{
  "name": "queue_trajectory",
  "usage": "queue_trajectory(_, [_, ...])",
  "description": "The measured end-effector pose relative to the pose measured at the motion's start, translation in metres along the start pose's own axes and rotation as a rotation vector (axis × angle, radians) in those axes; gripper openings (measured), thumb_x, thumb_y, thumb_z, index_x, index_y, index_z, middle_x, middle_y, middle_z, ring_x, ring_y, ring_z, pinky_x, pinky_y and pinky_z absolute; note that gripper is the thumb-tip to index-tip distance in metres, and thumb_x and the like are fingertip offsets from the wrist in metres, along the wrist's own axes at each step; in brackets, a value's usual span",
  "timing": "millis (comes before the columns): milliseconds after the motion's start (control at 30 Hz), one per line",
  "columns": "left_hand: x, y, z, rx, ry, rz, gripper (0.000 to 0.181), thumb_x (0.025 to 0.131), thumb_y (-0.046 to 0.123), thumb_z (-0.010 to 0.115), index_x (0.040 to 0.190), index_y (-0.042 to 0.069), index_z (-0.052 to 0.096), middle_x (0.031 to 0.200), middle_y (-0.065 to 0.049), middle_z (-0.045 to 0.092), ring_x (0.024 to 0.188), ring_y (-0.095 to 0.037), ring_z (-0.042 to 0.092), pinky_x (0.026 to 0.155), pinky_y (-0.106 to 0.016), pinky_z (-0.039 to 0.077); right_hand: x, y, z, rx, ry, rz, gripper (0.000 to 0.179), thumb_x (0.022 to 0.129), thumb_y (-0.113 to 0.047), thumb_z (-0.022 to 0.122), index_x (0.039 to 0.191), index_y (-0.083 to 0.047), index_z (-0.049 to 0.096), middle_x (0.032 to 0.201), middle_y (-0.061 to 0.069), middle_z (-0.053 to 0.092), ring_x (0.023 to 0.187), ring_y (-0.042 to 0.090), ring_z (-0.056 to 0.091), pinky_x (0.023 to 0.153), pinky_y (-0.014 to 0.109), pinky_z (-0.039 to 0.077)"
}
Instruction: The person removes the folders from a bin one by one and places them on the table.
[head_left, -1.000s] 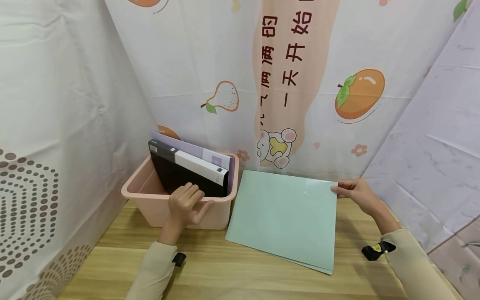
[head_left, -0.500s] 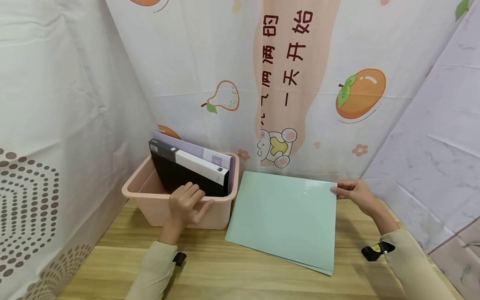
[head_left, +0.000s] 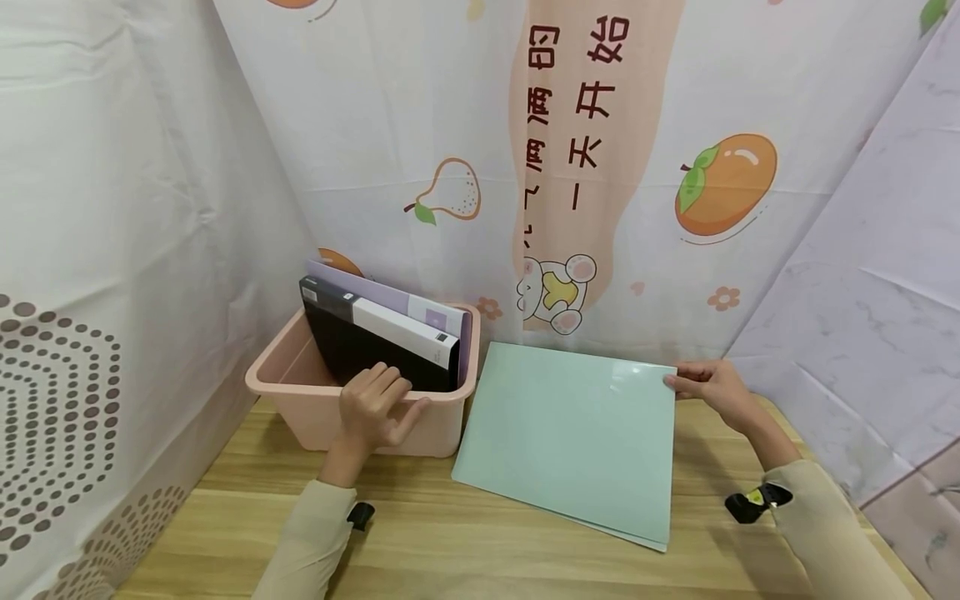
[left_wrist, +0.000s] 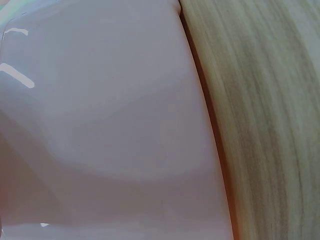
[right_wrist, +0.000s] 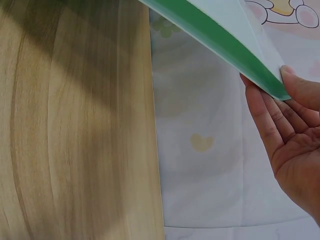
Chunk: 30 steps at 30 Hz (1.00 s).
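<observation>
My left hand [head_left: 371,407] holds the front rim of a pink plastic bin [head_left: 292,408], fingers hooked over it and thumb along the outside. In the left wrist view the bin's smooth side wall [left_wrist: 120,125] fills most of the picture. A pale mint-green folder [head_left: 570,442] lies to the right of the bin. Its far right corner is pinched between the thumb and fingers of my right hand [head_left: 712,390]. Seen from the right wrist, that folder [right_wrist: 220,45] is raised off the table at this corner, showing a darker green edge.
Inside the bin a black binder [head_left: 360,342] with a white spine label leans beside a purple folder [head_left: 375,293]. The wooden table [head_left: 450,550] ends at a printed curtain [head_left: 645,275] behind, with more cloth at both sides.
</observation>
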<state>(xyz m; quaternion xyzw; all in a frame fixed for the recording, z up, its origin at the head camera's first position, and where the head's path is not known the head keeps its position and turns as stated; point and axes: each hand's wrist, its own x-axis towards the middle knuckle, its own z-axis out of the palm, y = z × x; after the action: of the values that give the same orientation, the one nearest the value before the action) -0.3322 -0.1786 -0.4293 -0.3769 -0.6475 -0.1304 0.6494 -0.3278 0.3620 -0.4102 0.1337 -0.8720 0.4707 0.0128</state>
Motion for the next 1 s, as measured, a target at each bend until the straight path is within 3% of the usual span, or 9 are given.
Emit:
queue_trajectory(167, [0.0003, 0.0, 0.0005, 0.0, -0.003, -0.002, 0.047, 0.093, 0.042, 0.06, 0.06, 0.009, 0.055, 0.056, -0.003, 0.047, 0.049, -0.016, 0.04, 0.043, -0.029, 0.031, 0.0001, 0.0016, 0.0005, 0.017, 0.003, -0.014, 0.039, 0.101, -0.012, 0.061, 0.126, 0.018, 0.06, 0.139, 0.041, 0.05, 0.085, 0.008, 0.075, 0.085, 0.025, 0.058])
queue_trajectory(300, [0.0004, 0.0002, 0.0008, -0.002, -0.004, -0.004, 0.046, 0.092, 0.042, 0.06, 0.06, 0.009, 0.055, 0.056, -0.003, 0.048, 0.049, -0.016, 0.041, 0.043, -0.029, 0.032, -0.0003, 0.0049, 0.001, 0.054, 0.011, -0.03, 0.037, 0.1, -0.011, 0.063, 0.123, 0.019, 0.062, 0.118, 0.011, 0.073, 0.083, 0.009, 0.075, 0.082, 0.027, 0.059])
queue_trajectory(367, [0.0006, 0.0004, 0.0008, -0.004, -0.004, -0.003, 0.046, 0.092, 0.042, 0.06, 0.06, 0.009, 0.055, 0.056, -0.002, 0.047, 0.049, -0.016, 0.04, 0.043, -0.029, 0.032, -0.0003, 0.0067, 0.0014, 0.061, 0.016, -0.042, 0.036, 0.1, -0.009, 0.064, 0.12, 0.02, 0.063, 0.116, 0.008, 0.074, 0.082, 0.01, 0.075, 0.081, 0.028, 0.06])
queue_trajectory(400, [0.0006, 0.0005, 0.0008, -0.003, -0.005, -0.004, 0.046, 0.092, 0.042, 0.06, 0.06, 0.009, 0.055, 0.056, -0.002, 0.047, 0.049, -0.016, 0.04, 0.043, -0.029, 0.032, -0.0004, 0.0074, 0.0015, 0.066, 0.016, -0.047, 0.035, 0.099, -0.009, 0.064, 0.119, 0.02, 0.063, 0.115, 0.008, 0.074, 0.082, 0.01, 0.075, 0.08, 0.028, 0.06])
queue_trajectory(467, [0.0006, 0.0006, 0.0008, -0.001, -0.007, -0.005, 0.046, 0.092, 0.042, 0.06, 0.06, 0.009, 0.055, 0.056, -0.002, 0.047, 0.049, -0.016, 0.04, 0.043, -0.028, 0.031, -0.0006, 0.0085, 0.0021, 0.06, 0.017, -0.048, 0.035, 0.099, -0.008, 0.063, 0.119, 0.021, 0.063, 0.124, 0.026, 0.067, 0.081, 0.01, 0.075, 0.08, 0.028, 0.06])
queue_trajectory(533, [0.0005, 0.0007, 0.0008, 0.001, -0.009, -0.007, 0.046, 0.092, 0.042, 0.059, 0.06, 0.01, 0.055, 0.056, -0.002, 0.047, 0.049, -0.016, 0.04, 0.043, -0.028, 0.031, -0.001, 0.009, 0.0026, 0.053, 0.018, -0.043, 0.036, 0.099, -0.008, 0.063, 0.12, 0.021, 0.062, 0.131, 0.035, 0.059, 0.081, 0.01, 0.075, 0.079, 0.026, 0.06])
queue_trajectory(667, [0.0002, 0.0009, 0.0006, 0.004, -0.01, -0.01, 0.046, 0.092, 0.042, 0.059, 0.06, 0.01, 0.054, 0.056, -0.002, 0.046, 0.049, -0.016, 0.04, 0.043, -0.028, 0.031, -0.0004, 0.0089, 0.0034, 0.08, 0.002, -0.031, 0.038, 0.099, -0.008, 0.064, 0.123, 0.021, 0.06, 0.112, 0.006, 0.075, 0.081, 0.01, 0.075, 0.078, 0.024, 0.06])
queue_trajectory(767, [0.0, 0.0009, 0.0004, 0.005, -0.011, -0.015, 0.046, 0.092, 0.042, 0.059, 0.06, 0.01, 0.054, 0.056, -0.002, 0.046, 0.049, -0.016, 0.04, 0.043, -0.029, 0.031, 0.0001, 0.0085, 0.0034, 0.103, -0.021, -0.044, 0.037, 0.099, -0.007, 0.063, 0.122, 0.022, 0.06, 0.097, -0.013, 0.075, 0.08, 0.01, 0.074, 0.077, 0.026, 0.06])
queue_trajectory(1000, [-0.0006, 0.0006, 0.0002, 0.01, -0.02, -0.019, 0.047, 0.093, 0.043, 0.058, 0.06, 0.009, 0.055, 0.056, -0.003, 0.048, 0.05, -0.017, 0.041, 0.043, -0.029, 0.033, -0.0008, 0.007, 0.0025, 0.102, -0.044, -0.05, 0.038, 0.099, -0.004, 0.063, 0.122, 0.025, 0.058, 0.094, -0.014, 0.075, 0.079, 0.009, 0.073, 0.075, 0.027, 0.061])
